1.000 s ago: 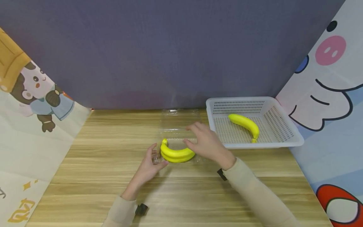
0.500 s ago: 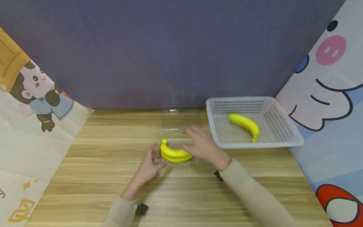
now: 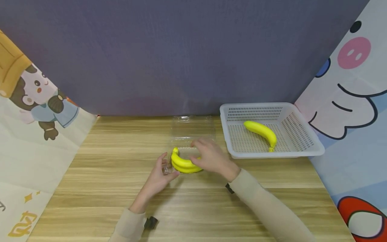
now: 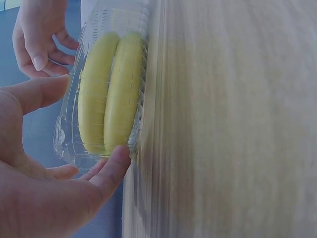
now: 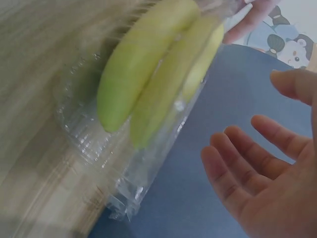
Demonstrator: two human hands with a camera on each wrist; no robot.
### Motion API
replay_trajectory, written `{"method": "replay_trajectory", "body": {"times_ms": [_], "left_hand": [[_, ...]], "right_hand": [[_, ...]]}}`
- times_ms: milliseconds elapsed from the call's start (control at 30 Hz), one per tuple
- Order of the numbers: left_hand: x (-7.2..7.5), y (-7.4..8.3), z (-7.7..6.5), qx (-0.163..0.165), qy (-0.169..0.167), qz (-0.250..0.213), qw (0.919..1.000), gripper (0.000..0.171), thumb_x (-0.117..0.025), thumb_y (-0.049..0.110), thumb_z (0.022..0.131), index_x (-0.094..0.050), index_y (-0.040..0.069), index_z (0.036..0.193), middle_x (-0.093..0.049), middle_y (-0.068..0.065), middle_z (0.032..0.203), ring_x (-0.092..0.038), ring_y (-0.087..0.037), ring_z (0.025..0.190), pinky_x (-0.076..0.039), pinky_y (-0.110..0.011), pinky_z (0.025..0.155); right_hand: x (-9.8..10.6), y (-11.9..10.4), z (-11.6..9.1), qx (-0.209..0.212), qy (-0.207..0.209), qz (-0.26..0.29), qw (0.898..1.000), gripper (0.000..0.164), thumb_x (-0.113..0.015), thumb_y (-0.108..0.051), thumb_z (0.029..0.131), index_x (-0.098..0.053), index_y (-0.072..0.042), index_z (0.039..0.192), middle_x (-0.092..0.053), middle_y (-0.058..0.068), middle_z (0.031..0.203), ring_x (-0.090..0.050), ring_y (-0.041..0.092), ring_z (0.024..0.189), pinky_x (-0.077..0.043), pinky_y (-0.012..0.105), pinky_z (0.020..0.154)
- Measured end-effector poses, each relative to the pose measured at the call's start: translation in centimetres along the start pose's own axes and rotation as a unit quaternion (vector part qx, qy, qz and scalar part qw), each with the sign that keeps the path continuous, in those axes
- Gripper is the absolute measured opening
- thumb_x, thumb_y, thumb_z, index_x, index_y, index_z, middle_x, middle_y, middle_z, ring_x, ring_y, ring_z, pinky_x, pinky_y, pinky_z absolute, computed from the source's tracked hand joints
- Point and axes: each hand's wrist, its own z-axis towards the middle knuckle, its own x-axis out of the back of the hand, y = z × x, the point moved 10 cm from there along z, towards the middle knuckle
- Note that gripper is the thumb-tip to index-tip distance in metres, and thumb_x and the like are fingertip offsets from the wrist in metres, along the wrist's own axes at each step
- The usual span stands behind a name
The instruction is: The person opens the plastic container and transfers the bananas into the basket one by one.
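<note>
A clear plastic clamshell container (image 3: 193, 127) stands with its lid open toward the back wall. In its tray lie yellow bananas (image 3: 185, 167), side by side and seen through the clear wall in both wrist views. My left hand (image 3: 158, 179) holds the tray's left end, thumb on the front side and fingers round behind. Over the right part of the tray hovers my right hand (image 3: 211, 159), its fingers loosely bent and apart. The right wrist view has that hand (image 5: 262, 178) beside the container with nothing in it. It covers the bananas' right ends in the head view.
A white perforated basket (image 3: 272, 155) stands to the right at the back, with one banana (image 3: 261, 131) inside. Behind the wooden table (image 3: 193, 211) rises a dark grey-blue wall (image 3: 193, 57). Cartoon-printed panels flank both sides.
My right hand has drifted a little left and toward me over the tray, covering more of the bananas. The left hand, container and basket have stayed put.
</note>
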Motion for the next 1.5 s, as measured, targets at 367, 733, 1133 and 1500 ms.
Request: {"method": "replay_trajectory", "body": {"times_ms": [367,733,1133,1500], "left_hand": [[-0.1,0.1,0.0,0.002,-0.009,-0.010,0.9999,0.100,-0.081,0.026,0.087,-0.015,0.010,0.161,-0.038,-0.025,0.150,-0.051,-0.040,0.130,-0.048,-0.055,0.105],[-0.1,0.0,0.1,0.000,-0.009,-0.010,0.9999,0.101,-0.082,0.026,0.086,-0.016,0.011,0.161,-0.039,-0.025,0.150,-0.052,-0.039,0.130,-0.049,-0.055,0.104],[-0.1,0.0,0.1,0.004,-0.008,-0.006,0.9999,0.100,-0.082,0.027,0.087,-0.016,0.010,0.161,-0.040,-0.024,0.150,-0.052,-0.039,0.130,-0.049,-0.054,0.104],[-0.1,0.1,0.0,0.002,-0.003,-0.005,1.0000,0.098,-0.081,0.024,0.088,-0.017,0.011,0.161,-0.041,-0.024,0.150,-0.050,-0.041,0.131,-0.048,-0.056,0.105]], "right_hand": [[-2.2,0.0,0.3,-0.013,-0.056,0.007,0.998,0.050,-0.073,-0.043,0.091,-0.065,-0.011,0.128,-0.065,0.006,0.124,-0.063,0.025,0.110,-0.056,0.043,0.091],[-4.4,0.1,0.5,-0.015,-0.100,0.009,0.995,0.051,-0.071,-0.046,0.092,-0.063,-0.013,0.131,-0.058,0.010,0.143,-0.054,0.031,0.131,-0.049,0.051,0.105],[-5.7,0.1,0.8,-0.010,-0.125,0.017,0.992,0.046,-0.070,-0.046,0.093,-0.066,-0.014,0.126,-0.066,0.005,0.121,-0.056,0.013,0.081,-0.051,0.031,0.067],[-6.0,0.6,0.9,-0.003,-0.113,0.003,0.994,0.034,-0.070,-0.037,0.091,-0.068,-0.018,0.118,-0.065,-0.006,0.101,-0.053,0.010,0.075,-0.048,0.026,0.061]]}}
